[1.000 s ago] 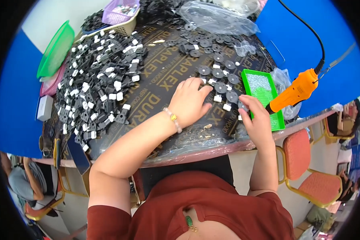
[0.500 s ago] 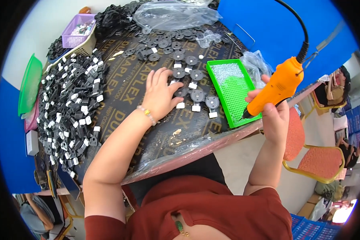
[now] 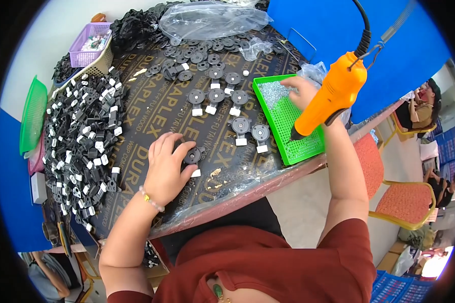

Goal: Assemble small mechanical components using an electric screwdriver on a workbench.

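My left hand (image 3: 164, 169) lies on the table with thumb and fingers around a black round wheel piece (image 3: 192, 156), whose white end shows by the thumb. My right hand (image 3: 304, 93) is over the green tray (image 3: 280, 136), its fingers apart near the small silvery screws (image 3: 274, 94) in it. In front of that hand and wrist hangs an orange electric screwdriver (image 3: 331, 93), tip down over the tray; the hand does not appear to grip it. Between my hands stand several similar wheel pieces (image 3: 240, 126) with white ends, in loose rows.
To the left is a large heap of black-and-white bracket parts (image 3: 86, 151). At the back lie loose black discs (image 3: 202, 53) and a clear plastic bag (image 3: 217, 20). A purple basket (image 3: 81, 53) stands back left. The table's padded front edge (image 3: 247, 202) runs before me.
My left hand has moved left and nearer, and now holds a wheel piece there. My right hand has left its grip on the screwdriver and reached into the tray; the screwdriver has shifted left.
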Tool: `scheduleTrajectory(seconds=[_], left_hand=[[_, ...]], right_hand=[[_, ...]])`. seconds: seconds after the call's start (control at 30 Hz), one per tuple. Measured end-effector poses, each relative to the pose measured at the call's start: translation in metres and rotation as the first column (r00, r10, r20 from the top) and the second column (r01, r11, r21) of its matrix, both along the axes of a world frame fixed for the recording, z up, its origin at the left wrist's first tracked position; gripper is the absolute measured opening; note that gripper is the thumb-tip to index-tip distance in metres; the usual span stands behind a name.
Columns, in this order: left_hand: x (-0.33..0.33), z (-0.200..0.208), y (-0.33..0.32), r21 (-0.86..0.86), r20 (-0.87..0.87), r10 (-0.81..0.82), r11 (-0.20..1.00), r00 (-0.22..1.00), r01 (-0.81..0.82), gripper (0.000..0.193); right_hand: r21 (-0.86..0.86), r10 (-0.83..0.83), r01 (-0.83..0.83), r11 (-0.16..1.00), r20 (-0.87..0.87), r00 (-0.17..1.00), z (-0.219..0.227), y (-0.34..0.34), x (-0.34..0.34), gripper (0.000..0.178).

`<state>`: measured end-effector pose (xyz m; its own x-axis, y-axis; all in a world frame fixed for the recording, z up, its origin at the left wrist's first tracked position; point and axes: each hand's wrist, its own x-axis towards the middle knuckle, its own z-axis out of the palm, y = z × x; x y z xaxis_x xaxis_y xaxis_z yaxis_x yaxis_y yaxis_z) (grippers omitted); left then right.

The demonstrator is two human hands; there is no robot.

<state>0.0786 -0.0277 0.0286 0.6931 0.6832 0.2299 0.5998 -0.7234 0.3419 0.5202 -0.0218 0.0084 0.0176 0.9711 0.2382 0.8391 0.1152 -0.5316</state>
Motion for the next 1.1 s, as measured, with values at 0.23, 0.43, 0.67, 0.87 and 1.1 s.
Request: scheduleTrajectory(seconds=[0.23,0.43,0.67,0.87,1.1], left_hand=[[-0.004,0.007,-0.017,-0.016,-0.084,0.053,0.998,0.995,-0.055,0.054],[-0.008,-0.007,-0.024,0.028,-0.045,0.102,0.995,0.994,-0.101,0.049],[-0.005,-0.021,-0.014,-0.015,0.092,0.058,0.998,0.994,-0.057,0.045],[-0.009,-0.026,-0.013,-0.066,0.159,0.092,0.994,0.983,-0.082,0.043],[-0.011,-0.024,-0.013,-0.167,0.169,0.116,0.982,0.979,-0.087,0.043]], right_hand=[[-0.083,0.141,-0.131,0.988,0.123,0.982,0.013,-0.011,-0.037,0.041],[-0.411,0.076,0.057,0.910,0.301,0.951,0.059,-0.021,-0.069,0.048],[0.032,0.276,-0.289,0.957,0.215,0.937,0.021,0.007,-0.076,0.050],[-0.251,0.192,-0.116,0.961,0.302,0.934,0.023,-0.048,-0.083,0.060],[-0.142,0.108,-0.082,0.987,0.193,0.975,0.042,-0.085,-0.085,0.039]])
